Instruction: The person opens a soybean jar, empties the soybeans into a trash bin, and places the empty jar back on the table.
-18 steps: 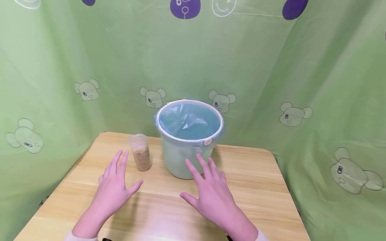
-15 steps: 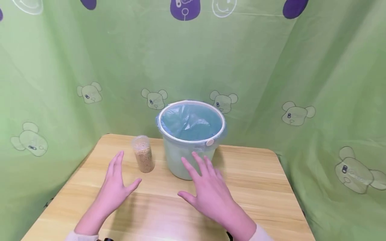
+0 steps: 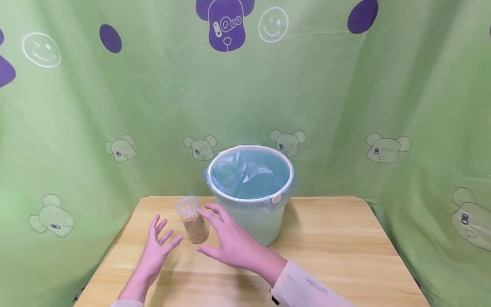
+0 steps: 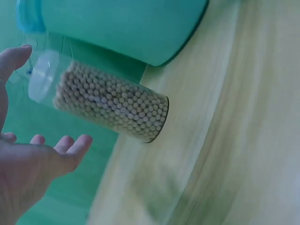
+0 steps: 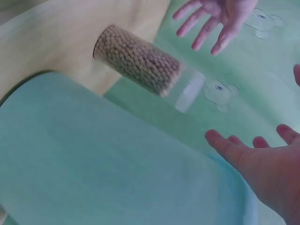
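A clear cylindrical jar (image 3: 196, 228) filled with small round tan pellets stands upright on the table, with a translucent cap at its top. My left hand (image 3: 153, 251) is on its left side, fingers spread and loosely bent, holding nothing. From the right, my right hand (image 3: 228, 238) reaches across in front of the bucket, its fingertips overlapping the jar's edge in the head view. In the right wrist view a gap shows between the right hand (image 5: 267, 164) and the jar (image 5: 138, 61). The left wrist view shows the left palm (image 4: 28, 168) beside the jar (image 4: 112, 101), also apart.
Right behind the right hand stands a pale green bucket (image 3: 264, 226) with a white rim, lined with a blue plastic bag (image 3: 245, 177). The wooden table (image 3: 337, 256) ends in front of a green curtain (image 3: 330, 102) printed with bears.
The right hand has swung left from in front of the bucket toward the jar. The left hand has shifted slightly, its fingers fanning apart. The head view has tilted up; jar and bucket stay put.
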{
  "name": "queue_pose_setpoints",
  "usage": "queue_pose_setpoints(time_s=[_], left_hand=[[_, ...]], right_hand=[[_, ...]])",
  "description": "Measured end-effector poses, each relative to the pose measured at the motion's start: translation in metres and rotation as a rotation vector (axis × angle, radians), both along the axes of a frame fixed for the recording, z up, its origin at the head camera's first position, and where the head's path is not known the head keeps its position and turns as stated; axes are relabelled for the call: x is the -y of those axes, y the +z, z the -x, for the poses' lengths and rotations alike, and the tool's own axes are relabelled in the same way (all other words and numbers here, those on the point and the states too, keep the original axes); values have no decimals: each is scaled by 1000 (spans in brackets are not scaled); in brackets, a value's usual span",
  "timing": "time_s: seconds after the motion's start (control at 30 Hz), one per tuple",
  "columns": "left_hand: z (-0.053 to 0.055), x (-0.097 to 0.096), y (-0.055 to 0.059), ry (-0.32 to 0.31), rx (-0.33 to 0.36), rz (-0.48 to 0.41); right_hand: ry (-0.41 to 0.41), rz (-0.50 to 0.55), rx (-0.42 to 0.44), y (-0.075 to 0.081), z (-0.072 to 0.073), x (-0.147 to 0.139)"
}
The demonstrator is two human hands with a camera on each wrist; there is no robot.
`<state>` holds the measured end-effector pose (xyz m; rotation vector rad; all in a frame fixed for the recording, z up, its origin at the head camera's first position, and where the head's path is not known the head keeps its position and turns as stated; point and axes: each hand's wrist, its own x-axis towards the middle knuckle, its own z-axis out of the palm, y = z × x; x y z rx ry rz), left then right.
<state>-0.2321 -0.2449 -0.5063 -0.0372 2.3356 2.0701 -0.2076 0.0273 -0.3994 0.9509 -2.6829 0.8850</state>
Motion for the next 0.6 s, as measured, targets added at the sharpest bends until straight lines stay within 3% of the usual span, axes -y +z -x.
queue_pose_setpoints(time_s=[0.13, 0.2, 0.4, 0.6], left_hand=[[25, 3, -26, -20, 50, -186], [35, 3, -40, -26, 72, -232], [62, -7, -71, -50, 90, -170], [79, -20, -87, -75, 51, -87]], right_hand=[[-15, 63, 76, -6, 27, 25], [-48, 88, 107, -10, 40, 36], [-189, 136, 215, -29, 80, 65], [-246, 187, 290, -59, 109, 91]])
